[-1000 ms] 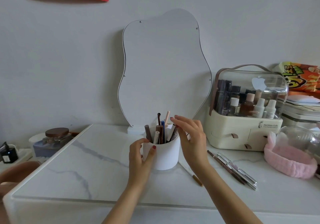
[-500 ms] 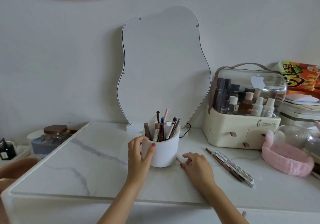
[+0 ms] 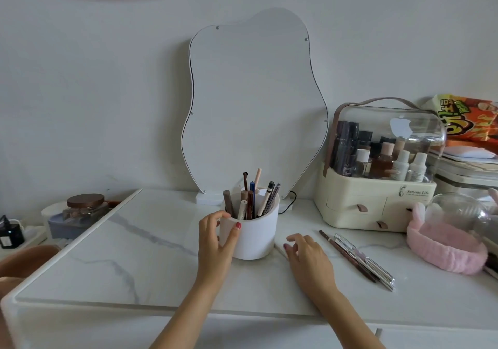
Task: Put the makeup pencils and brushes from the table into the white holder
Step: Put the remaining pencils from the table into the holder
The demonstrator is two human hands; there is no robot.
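Observation:
The white holder [image 3: 256, 240] stands upright mid-table with several pencils and brushes [image 3: 252, 200] sticking out of it. My left hand [image 3: 215, 240] wraps its left side, thumb on the front wall. My right hand [image 3: 307, 257] rests on the table just right of the holder with its fingers curled down and apart. They cover a thin pale stick [image 3: 279, 250], most of which is hidden. Further right lie a long brown pencil [image 3: 347, 257] and a few silver-capped pencils [image 3: 366, 262], side by side and untouched.
A wavy mirror [image 3: 253, 106] leans on the wall behind the holder, with a black cable at its foot. A cream cosmetics organizer [image 3: 374, 200] and a pink headband [image 3: 447, 249] crowd the right side. A lidded jar [image 3: 83, 208] sits off the table's left edge.
My right hand came down from the top of the holder to the table on its right and now sits over the thin stick. My left hand kept its hold.

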